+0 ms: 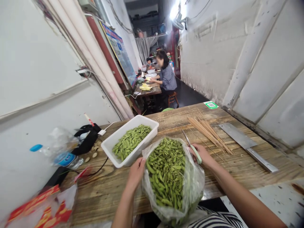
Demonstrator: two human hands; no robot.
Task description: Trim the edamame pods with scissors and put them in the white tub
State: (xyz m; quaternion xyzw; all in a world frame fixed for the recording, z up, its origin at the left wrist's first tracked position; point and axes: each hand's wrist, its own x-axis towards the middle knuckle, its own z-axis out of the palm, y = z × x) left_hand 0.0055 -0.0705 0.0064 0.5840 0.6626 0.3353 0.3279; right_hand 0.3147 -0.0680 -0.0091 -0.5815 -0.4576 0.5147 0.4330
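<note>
A clear plastic bag (193,180) full of green soybean pods (167,171) stands open at the table's near edge. My left hand (137,172) is closed on the left side of the bag's rim. In my right hand (201,154), at the bag's right side, are scissors (196,154) with pale green handles, their blades pointing away from me. Whether that hand also grips the plastic is unclear. Just beyond my left hand sits a white tub (113,161) holding more pods.
Right of the bag lie thin wooden skewers (209,131) and a cleaver (239,134). A water bottle (67,159), a black box (87,142) and red-and-white packaging (47,205) are at left. Farther back, a person (168,76) sits at another table (154,90).
</note>
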